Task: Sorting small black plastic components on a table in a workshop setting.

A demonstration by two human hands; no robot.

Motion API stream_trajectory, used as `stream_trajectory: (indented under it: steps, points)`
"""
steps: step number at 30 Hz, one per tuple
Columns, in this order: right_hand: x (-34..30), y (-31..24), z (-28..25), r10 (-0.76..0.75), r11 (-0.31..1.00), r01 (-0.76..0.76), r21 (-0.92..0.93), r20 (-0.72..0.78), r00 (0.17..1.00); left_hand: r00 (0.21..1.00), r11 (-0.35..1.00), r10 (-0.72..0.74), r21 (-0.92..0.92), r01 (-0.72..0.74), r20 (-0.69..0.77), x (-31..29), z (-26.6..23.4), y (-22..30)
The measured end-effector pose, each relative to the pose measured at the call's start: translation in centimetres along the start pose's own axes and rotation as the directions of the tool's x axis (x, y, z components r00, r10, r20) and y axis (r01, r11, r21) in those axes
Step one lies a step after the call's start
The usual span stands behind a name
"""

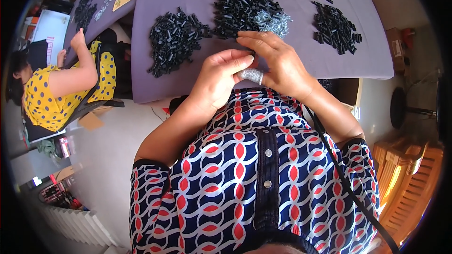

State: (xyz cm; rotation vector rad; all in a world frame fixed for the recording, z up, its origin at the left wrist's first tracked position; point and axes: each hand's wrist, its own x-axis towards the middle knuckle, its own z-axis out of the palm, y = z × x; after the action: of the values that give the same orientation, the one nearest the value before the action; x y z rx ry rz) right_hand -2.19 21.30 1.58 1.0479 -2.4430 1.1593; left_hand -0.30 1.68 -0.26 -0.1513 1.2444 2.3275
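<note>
1. Landmark: grey-purple table (358, 61), seen from above; the person sits at its near edge.
2. Left hand (219, 82) is raised just over the near edge, fingers curled in, thumb and forefinger tips pressed together against the right hand. A small dark piece seems pinched there, but it is too small to tell for sure.
3. Right hand (275, 61) lies beside it, touching the left, with fingers stretched toward the table's middle. One finger wears a silvery metal thimble-like cover (250, 75). Whether this hand clamps anything cannot be told.
4. Just beyond the fingertips, on the table: a small heap of shiny metal springs or clips (275, 21), touching the big central pile of small black plastic tubes (240, 4).
5. A second black pile (174, 40) lies toward the table's left side; a third, smaller black pile (335, 27) lies toward its right side, well apart from the hands.
6. Left of the table, at a neighbouring grey table (101, 16), a co-worker in a yellow dotted top (44, 96) reaches a hand (77, 40) onto its surface.
7. Right of the table, on the floor: a wooden slatted crate (407, 178).
</note>
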Motion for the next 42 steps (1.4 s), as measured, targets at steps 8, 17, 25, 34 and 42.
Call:
stream_trajectory:
  steps: [8,17,25,34,42]
  points:
    - [-0.5,0.8,0.4,0.027,0.977,-0.037,0.211,0.051,0.998,0.999,0.998,-0.028,-0.061,0.031,0.043,-0.7,0.9,0.3]
    - [-0.5,0.3,0.3,-0.017,0.899,0.002,0.438,0.03,0.999,0.967,0.996,0.001,-0.082,0.02,0.255,-1.6,1.2,0.4]
    - [-0.5,0.7,0.8,-0.059,0.882,0.052,0.468,0.001,0.998,0.982,1.0,0.007,-0.022,-0.003,0.188,-1.8,1.5,0.8]
    - [-1.2,0.8,1.5,-0.105,0.921,0.099,0.377,-0.004,0.994,0.991,0.994,0.003,-0.113,0.012,0.135,-1.5,0.7,-0.6]
    - [-1.8,2.7,-1.0,0.058,0.987,-0.078,-0.141,-0.14,0.988,0.881,0.578,0.45,0.706,-0.41,0.143,0.8,-2.5,0.3]
